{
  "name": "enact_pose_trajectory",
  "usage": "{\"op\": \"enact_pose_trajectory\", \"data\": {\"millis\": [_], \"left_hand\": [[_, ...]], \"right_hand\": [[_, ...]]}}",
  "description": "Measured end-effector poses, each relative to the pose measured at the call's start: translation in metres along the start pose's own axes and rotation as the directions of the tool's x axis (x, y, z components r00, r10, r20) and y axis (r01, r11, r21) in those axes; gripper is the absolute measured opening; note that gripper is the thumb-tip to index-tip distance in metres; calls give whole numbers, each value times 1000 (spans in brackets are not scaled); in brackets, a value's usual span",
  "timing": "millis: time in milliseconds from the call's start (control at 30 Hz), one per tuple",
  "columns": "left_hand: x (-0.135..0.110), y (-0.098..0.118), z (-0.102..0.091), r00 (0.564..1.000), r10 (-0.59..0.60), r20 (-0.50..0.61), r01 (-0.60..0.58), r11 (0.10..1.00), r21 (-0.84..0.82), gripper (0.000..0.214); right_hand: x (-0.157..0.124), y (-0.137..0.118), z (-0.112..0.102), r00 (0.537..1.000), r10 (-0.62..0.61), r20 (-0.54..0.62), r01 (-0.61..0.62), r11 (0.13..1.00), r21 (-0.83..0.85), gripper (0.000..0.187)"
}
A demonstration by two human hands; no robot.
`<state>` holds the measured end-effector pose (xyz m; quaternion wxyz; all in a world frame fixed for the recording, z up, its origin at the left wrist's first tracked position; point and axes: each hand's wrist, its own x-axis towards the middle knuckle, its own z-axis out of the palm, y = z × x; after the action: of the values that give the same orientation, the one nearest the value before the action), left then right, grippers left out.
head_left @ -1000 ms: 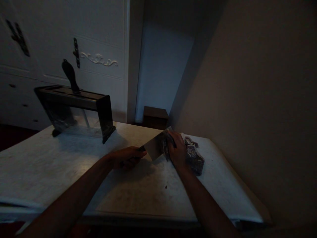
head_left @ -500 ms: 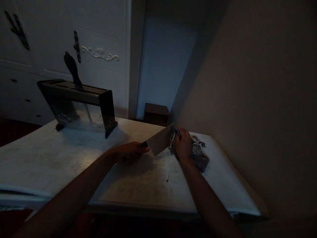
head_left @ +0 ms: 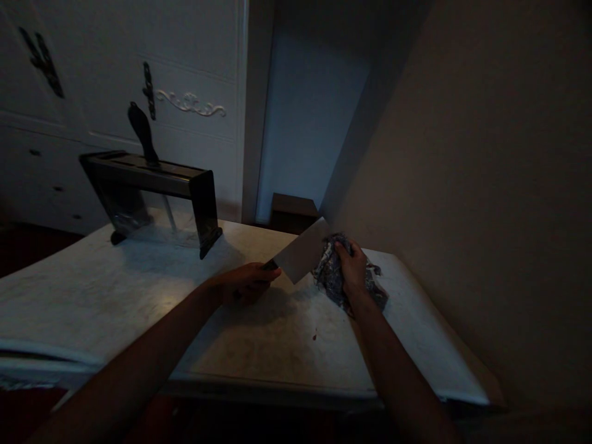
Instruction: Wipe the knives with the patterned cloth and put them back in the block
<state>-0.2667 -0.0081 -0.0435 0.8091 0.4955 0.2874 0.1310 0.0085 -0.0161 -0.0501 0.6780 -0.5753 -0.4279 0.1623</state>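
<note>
My left hand is closed around the dark handle of a cleaver, whose broad blade tilts up and to the right above the table. Bunched in the fingers of my right hand is a grey patterned cloth with pale fringes. Part of the cloth hangs down onto the tabletop, and some of it lies behind my wrist. The blade's far end is close to the cloth; whether they touch I cannot tell in this dim light.
A knife block with clear sides and one black-handled knife stands at the back left of the pale table. A small reddish spot marks the tabletop. White cabinets rise behind; a wall borders the right side.
My right hand has drawn the cloth away from the blade, slightly to the right, and more of the cloth and blade now show. The left hand keeps its hold on the cleaver.
</note>
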Motion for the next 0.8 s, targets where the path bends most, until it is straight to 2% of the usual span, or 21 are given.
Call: {"op": "enact_pose_trajectory", "data": {"millis": [133,267,400,567,800], "left_hand": [[3,-3,0,1000,30,7,-30,999,-38,45],[6,-7,1,997,72,-6,-73,995,-66,44],[8,-7,7,993,114,-20,-115,990,-79,43],[11,-6,18,980,176,-96,-183,980,-72,50],[21,-12,20,959,242,-147,-251,967,-48,49]], "right_hand": [[-6,-7,4,982,179,64,-189,954,232,42],[-13,-13,9,953,246,176,-294,889,350,44],[-21,-18,12,924,233,303,-331,884,330,42],[-32,-22,15,859,231,457,-378,888,262,44],[-36,-23,17,834,154,530,-285,942,175,35]]}}
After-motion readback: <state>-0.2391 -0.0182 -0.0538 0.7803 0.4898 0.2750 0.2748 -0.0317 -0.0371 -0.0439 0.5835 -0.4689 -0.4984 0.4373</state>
